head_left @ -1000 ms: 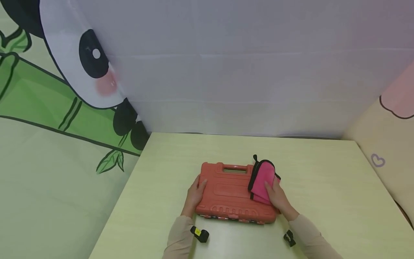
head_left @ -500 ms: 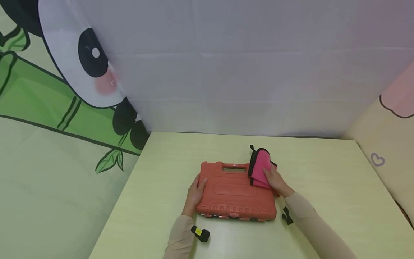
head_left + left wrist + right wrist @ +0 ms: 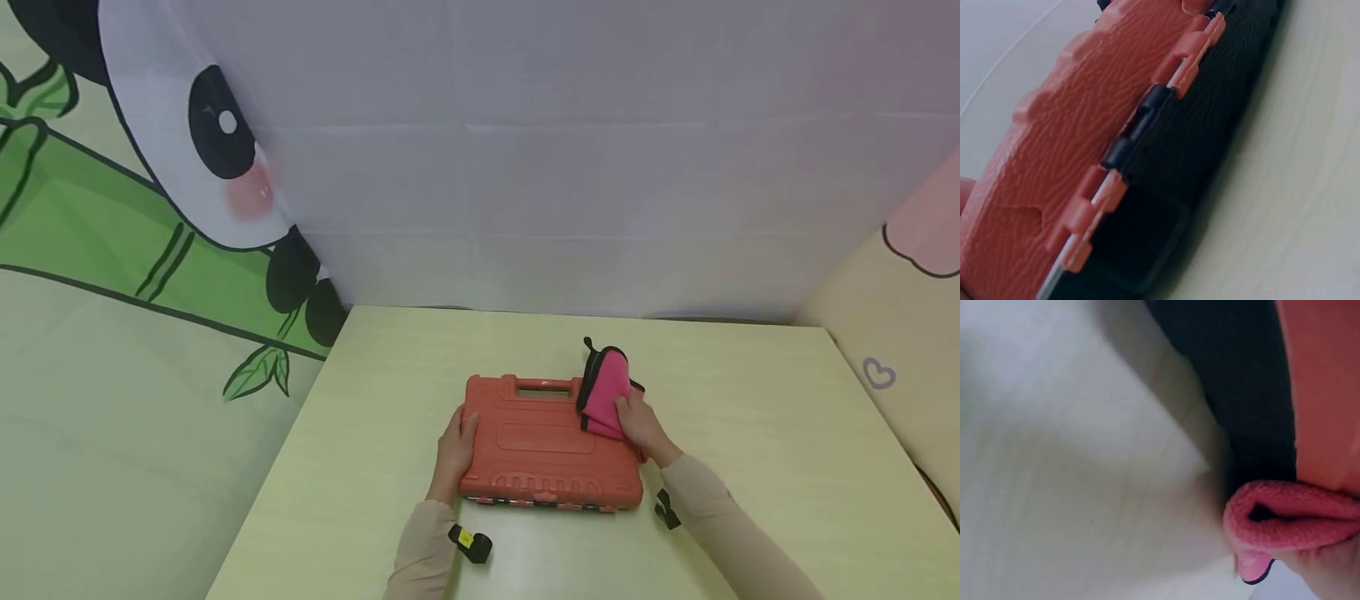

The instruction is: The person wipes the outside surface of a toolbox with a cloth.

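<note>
An orange-red plastic carrying case (image 3: 543,450) lies flat on the table, its handle at the far side. My left hand (image 3: 453,454) grips the case's left edge, thumb on top. In the left wrist view the case's hinged side (image 3: 1079,156) shows, with a dark lower half. A folded pink cloth with black trim (image 3: 607,396) lies over the case's far right part. My right hand (image 3: 645,427) holds this cloth against the right edge. In the right wrist view the fuzzy fold of the cloth (image 3: 1297,515) touches that edge; most fingers are hidden.
The pale table (image 3: 360,467) extends around the case. Black wrist-camera mounts hang at the left wrist (image 3: 471,544) and the right wrist (image 3: 666,508). A grey wall (image 3: 570,208) rises behind the table, and a printed cartoon wall (image 3: 112,375) stands at the left.
My right hand and the pink cloth have moved away from me along the case's right side, then stayed nearly still. The left hand keeps its grip and the case stays in place.
</note>
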Demonstrator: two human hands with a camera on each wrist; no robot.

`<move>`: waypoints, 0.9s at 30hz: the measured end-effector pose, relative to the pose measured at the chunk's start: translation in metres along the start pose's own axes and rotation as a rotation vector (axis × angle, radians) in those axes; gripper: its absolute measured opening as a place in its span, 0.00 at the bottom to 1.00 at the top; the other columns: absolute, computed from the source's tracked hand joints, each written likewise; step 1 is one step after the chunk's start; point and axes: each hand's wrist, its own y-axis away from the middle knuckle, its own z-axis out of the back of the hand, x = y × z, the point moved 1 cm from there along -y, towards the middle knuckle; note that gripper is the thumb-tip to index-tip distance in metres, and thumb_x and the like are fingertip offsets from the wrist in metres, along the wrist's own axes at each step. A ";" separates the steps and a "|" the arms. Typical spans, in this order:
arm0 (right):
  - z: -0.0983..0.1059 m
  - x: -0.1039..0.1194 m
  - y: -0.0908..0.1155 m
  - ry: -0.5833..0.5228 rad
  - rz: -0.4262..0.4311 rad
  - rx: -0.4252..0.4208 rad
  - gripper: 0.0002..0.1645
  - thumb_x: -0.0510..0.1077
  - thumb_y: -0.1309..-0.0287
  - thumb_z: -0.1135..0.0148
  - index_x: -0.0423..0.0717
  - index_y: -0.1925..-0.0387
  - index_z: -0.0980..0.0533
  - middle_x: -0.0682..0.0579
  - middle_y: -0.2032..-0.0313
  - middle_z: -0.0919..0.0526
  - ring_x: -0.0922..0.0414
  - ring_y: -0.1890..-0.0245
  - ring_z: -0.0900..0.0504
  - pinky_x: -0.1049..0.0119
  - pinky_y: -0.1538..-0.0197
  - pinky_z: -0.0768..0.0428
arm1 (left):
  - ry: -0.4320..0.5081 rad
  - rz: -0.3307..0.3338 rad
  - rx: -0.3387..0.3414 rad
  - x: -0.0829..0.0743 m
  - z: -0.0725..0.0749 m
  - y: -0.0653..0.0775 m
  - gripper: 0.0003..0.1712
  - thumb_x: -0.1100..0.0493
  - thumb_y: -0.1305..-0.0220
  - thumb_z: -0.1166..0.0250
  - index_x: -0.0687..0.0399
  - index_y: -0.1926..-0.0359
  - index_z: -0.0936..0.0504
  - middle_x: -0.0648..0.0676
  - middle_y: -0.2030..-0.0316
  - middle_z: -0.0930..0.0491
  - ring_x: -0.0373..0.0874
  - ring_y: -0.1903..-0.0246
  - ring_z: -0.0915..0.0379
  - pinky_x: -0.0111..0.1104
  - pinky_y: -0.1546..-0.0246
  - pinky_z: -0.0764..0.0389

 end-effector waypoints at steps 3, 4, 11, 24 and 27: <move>0.000 -0.001 0.008 0.024 -0.001 0.001 0.21 0.42 0.34 0.69 0.26 0.53 0.39 0.30 0.59 0.28 0.47 0.62 0.30 0.55 0.58 0.28 | 0.001 0.005 0.004 0.000 -0.002 0.001 0.33 0.44 0.30 0.55 0.60 0.33 0.42 0.66 0.37 0.36 0.62 0.38 0.40 0.53 0.40 0.37; 0.000 -0.002 0.011 0.030 -0.003 0.003 0.21 0.42 0.33 0.69 0.26 0.53 0.39 0.30 0.59 0.28 0.47 0.63 0.30 0.55 0.59 0.28 | 0.000 0.006 0.007 0.000 -0.002 0.000 0.33 0.44 0.30 0.56 0.60 0.33 0.42 0.66 0.37 0.36 0.62 0.38 0.40 0.53 0.40 0.37; 0.000 -0.003 0.031 0.033 -0.006 0.024 0.27 0.42 0.33 0.70 0.23 0.42 0.45 0.27 0.51 0.30 0.45 0.57 0.30 0.49 0.51 0.29 | 0.001 0.021 0.015 -0.001 -0.005 0.000 0.33 0.44 0.30 0.57 0.61 0.33 0.43 0.67 0.37 0.37 0.62 0.38 0.40 0.53 0.40 0.37; -0.009 -0.013 0.071 -0.051 -0.035 0.025 0.30 0.43 0.31 0.69 0.31 0.33 0.54 0.26 0.58 0.27 0.47 0.77 0.20 0.51 0.72 0.21 | -0.010 0.020 -0.005 -0.004 -0.006 0.002 0.33 0.46 0.29 0.56 0.64 0.33 0.43 0.69 0.38 0.37 0.64 0.38 0.41 0.54 0.41 0.37; -0.012 -0.017 0.083 -0.119 -0.076 0.042 0.30 0.45 0.31 0.69 0.36 0.32 0.55 0.32 0.68 0.25 0.57 0.96 0.33 0.61 0.91 0.30 | -0.015 0.025 -0.008 -0.004 -0.007 0.001 0.33 0.45 0.29 0.56 0.64 0.34 0.43 0.69 0.38 0.36 0.64 0.39 0.40 0.54 0.41 0.37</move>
